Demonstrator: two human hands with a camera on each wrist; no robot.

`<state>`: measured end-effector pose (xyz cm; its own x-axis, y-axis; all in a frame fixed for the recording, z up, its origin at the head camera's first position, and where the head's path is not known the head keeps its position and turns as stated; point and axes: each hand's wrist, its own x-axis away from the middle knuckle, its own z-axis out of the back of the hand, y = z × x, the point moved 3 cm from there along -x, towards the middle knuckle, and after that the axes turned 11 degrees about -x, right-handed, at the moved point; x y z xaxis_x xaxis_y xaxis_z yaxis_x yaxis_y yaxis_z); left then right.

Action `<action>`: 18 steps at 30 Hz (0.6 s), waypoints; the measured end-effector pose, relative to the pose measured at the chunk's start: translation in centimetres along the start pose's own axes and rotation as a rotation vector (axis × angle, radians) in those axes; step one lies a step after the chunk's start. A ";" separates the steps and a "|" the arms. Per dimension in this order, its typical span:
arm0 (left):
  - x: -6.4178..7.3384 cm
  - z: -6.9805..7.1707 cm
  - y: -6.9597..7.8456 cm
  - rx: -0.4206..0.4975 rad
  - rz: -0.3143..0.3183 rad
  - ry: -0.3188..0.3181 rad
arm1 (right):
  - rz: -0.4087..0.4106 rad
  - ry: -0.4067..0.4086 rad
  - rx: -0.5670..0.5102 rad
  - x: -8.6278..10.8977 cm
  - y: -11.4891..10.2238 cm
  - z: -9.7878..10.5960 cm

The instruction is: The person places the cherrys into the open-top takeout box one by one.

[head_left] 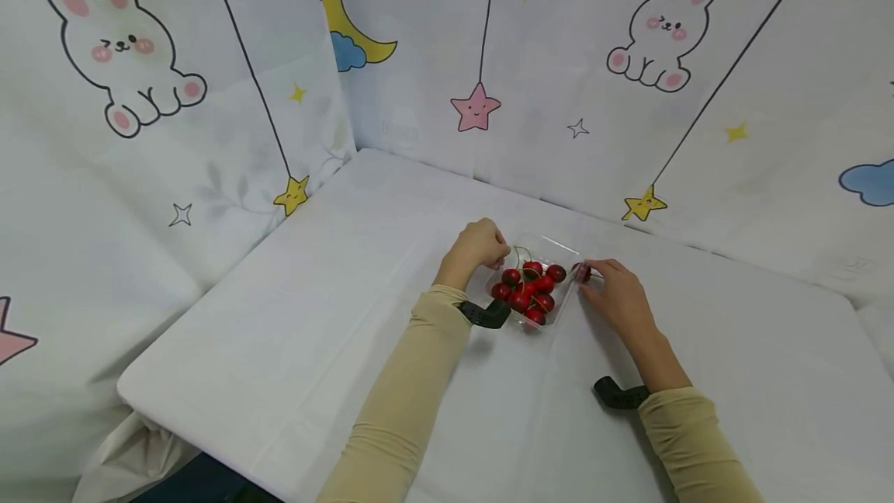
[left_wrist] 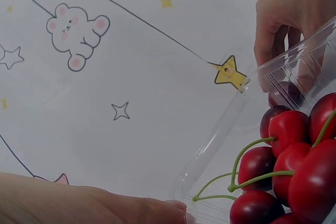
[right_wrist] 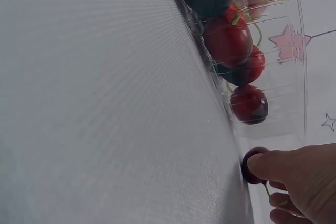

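A clear plastic container [head_left: 559, 241] holds several red cherries [head_left: 528, 288] with green stems. At its left rim is my left hand [head_left: 477, 248], fingers curled and fingertips on the container's corner in the left wrist view. Just outside the right wall, my right hand [head_left: 621, 303] pinches a dark cherry [right_wrist: 245, 167] between thumb and fingers, low over the table. A thin green stem [right_wrist: 267, 190] runs from this cherry toward the fingers. Through the clear wall, the dark cherry [left_wrist: 283, 95] also shows in the left wrist view.
The white table [head_left: 314, 317] extends around the container. Behind it and to the left hang white cloths [head_left: 433, 29] printed with rabbits, stars and a moon. Black wrist mounts [head_left: 489, 315] sit at both sleeves, the left one close to the container's front edge.
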<state>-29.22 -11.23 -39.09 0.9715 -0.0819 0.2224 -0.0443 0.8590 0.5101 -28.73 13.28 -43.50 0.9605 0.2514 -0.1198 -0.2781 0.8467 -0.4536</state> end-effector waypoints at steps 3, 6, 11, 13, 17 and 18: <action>0.0 -0.1 0.0 0.006 0.003 0.002 | 0.011 0.015 -0.002 0.0 0.0 0.1; -0.1 -0.1 -0.1 0.008 0.003 0.006 | 0.028 0.029 -0.011 0.1 0.0 0.1; -0.4 -0.3 -0.2 -0.001 -0.003 0.007 | 0.018 0.018 -0.018 0.2 -0.1 0.2; -0.4 -0.4 -0.2 -0.003 -0.003 0.007 | 0.008 0.005 -0.017 0.2 -0.1 0.1; -0.5 -0.4 -0.3 -0.006 0.000 0.008 | 0.006 -0.011 -0.020 0.2 -0.1 0.1; -0.5 -0.4 -0.3 -0.008 -0.001 0.009 | 0.006 -0.012 -0.022 0.2 -0.1 0.1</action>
<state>-29.64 -11.20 -39.67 0.9736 -0.0782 0.2147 -0.0417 0.8630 0.5035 -28.51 13.33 -43.41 0.9586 0.2618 -0.1121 -0.2832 0.8349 -0.4719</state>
